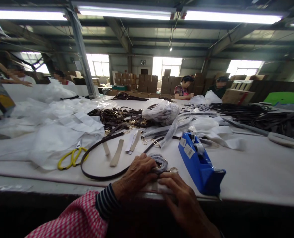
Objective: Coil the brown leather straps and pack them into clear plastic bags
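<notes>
Near the table's front edge my left hand (139, 172) is closed over a grey coiled strap (161, 162), its fingers pressed on the coil's near side. My right hand (180, 191) is close beside it, fingers bent and bunched at the table edge; what they hold is hidden. A metal clasp (173, 170) shows just past the right fingers. Left of the coil, a dark strap (92, 177) curves in a wide loop around flat beige strips (117, 153). Two metal snap hooks (156, 142) lie behind the coil. A blue tape dispenser (199, 168) stands at the right.
Yellow-handled scissors (71, 158) lie at the left beside crumpled white plastic sheeting (55, 132). Behind are heaped dark straps with metal fittings (119, 117) and a clear plastic bag (160, 112). More black straps (268, 119) fill the right. Several people sit beyond, before stacked cartons (148, 84).
</notes>
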Available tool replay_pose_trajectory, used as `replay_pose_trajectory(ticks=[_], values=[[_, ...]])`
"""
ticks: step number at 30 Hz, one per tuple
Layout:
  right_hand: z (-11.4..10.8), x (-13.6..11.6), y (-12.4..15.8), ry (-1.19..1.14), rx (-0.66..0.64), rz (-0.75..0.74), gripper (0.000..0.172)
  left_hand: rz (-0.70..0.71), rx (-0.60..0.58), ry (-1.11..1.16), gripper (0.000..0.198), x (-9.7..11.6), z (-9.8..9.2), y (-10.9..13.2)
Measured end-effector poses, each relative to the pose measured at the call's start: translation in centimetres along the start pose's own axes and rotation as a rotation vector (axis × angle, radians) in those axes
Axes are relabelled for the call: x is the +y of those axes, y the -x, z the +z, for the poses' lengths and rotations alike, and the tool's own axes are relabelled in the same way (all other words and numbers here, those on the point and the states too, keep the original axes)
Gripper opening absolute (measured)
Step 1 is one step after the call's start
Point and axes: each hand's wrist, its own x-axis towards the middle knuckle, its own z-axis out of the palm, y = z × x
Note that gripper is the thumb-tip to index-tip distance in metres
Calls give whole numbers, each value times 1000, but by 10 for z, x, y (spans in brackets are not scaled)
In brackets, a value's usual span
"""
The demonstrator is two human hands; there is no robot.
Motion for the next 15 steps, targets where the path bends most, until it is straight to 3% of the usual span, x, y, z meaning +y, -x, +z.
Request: replay_pose_trajectory(ticks=[3,8,11,15], values=[[14,-3,11,165,33,-51,38,7,-12,0,10,-1,0,0],[34,1,-1,419,104,-99,11,21,-14,24,8,-10,-4,0],[27,-1,-6,420,40,-122,11,2,-14,63,11,-19,-5,-2],[14,-11,-13,305,-99,53,14,-25,-23,105,10,-24,-7,-5]])
